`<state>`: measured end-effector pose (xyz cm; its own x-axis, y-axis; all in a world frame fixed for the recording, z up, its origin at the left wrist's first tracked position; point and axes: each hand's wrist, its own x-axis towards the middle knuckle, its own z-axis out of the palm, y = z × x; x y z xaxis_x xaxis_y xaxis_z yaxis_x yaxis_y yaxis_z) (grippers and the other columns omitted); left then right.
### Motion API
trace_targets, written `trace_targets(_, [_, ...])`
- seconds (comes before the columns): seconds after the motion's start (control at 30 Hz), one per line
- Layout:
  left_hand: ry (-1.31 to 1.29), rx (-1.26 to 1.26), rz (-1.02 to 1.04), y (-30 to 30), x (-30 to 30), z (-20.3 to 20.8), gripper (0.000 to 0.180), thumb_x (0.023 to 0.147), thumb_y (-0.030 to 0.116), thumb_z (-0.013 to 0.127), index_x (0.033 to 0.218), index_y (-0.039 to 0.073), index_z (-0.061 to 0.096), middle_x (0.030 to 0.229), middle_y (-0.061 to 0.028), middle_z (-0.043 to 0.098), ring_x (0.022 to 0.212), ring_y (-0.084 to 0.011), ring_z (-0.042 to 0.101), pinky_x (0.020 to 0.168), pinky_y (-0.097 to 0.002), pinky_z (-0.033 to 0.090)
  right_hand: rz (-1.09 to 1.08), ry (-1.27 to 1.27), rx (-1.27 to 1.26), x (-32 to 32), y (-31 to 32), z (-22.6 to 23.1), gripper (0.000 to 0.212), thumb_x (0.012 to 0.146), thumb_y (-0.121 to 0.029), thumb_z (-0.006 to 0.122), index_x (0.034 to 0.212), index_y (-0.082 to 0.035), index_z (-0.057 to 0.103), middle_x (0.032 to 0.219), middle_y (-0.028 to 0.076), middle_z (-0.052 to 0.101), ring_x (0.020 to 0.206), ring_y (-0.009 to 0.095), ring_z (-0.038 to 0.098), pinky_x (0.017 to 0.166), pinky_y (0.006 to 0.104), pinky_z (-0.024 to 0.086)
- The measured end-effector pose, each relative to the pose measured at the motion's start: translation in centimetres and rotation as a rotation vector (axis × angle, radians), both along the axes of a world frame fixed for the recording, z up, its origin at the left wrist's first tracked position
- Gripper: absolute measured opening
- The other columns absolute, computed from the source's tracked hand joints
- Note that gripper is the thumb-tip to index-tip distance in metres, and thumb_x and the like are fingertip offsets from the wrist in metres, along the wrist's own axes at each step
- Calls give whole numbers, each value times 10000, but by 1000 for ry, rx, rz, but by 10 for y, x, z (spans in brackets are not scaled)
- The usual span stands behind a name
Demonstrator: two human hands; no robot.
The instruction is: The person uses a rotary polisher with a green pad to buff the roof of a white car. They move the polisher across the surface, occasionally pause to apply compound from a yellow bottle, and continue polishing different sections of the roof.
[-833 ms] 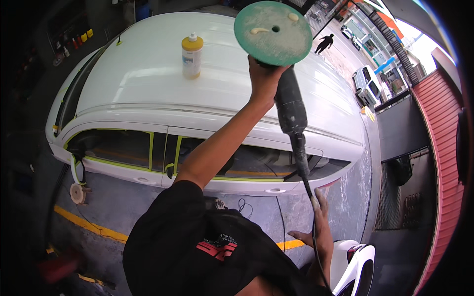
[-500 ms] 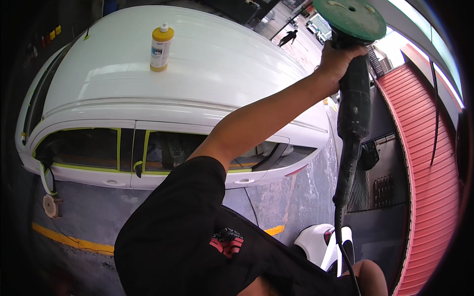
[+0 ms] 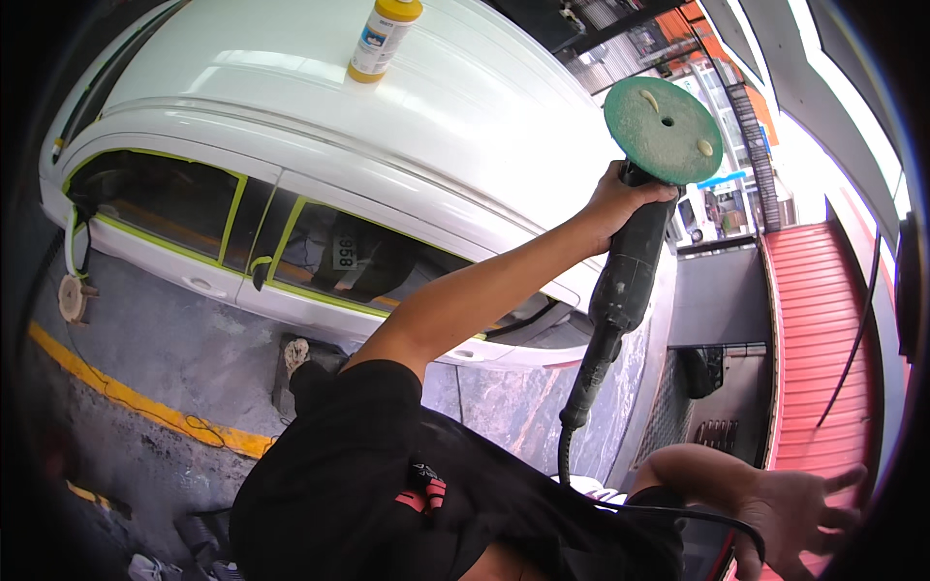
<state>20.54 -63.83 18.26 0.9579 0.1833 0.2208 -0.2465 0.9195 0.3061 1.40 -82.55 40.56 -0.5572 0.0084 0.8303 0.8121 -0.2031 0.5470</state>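
My left hand (image 3: 620, 205) is wrapped round the neck of a black power polisher (image 3: 625, 276), just below its head. A round green polishing pad (image 3: 664, 131) tops it, face turned toward me, with two cream-coloured dabs on it. From the handle's lower end the black cord (image 3: 668, 510) runs down to the right and curves by my right hand (image 3: 799, 513). That hand is low at the right, fingers spread, gripping nothing. Beyond my left arm stands a white car (image 3: 320, 131). A white bottle with yellow top and base (image 3: 385, 41) sits upright on its roof.
Yellow-green masking tape (image 3: 232, 223) borders the car's side windows. A yellow line (image 3: 145, 397) crosses the grey floor, where thin cords lie. A dark stool-like object (image 3: 315, 363) is beside the car. Red corrugated sheeting (image 3: 823, 339) rises at the right.
The polisher in my left hand has come lower and leftward in view, showing more of the pad's face. My right hand has come into view, fingers spread. The view has tilted.
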Motion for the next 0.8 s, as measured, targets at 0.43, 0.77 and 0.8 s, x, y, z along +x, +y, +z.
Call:
trace_targets(0.43, [-15,134,-74,-36,46,-105,740,768,154,926,1374,-3,531,1117,-153,699,901,-240,759,753,-363,676,1063,2343,-421,123,-81,-399,1100,910,-800,625,1631,-25,327,1522,241,524,1406,379,535,1152,600,442])
trace_targets(0.77, [-118,538,-223,-98,121,-101,911,884,379,873,1546,0,375,1292,-203,628,1164,-241,683,998,-377,578,1923,2166,6,159,-97,-408,773,863,-27,739,1574,-53,435,668,42,486,438,127,463,397,325,424])
trace_targets(0.8, [-80,759,-300,-91,131,-124,969,939,417,827,1632,32,271,1354,-223,584,1282,-258,608,1085,-400,508,1704,2227,67,171,-100,-398,772,850,-34,754,1556,-35,441,657,31,484,425,119,457,390,311,418])
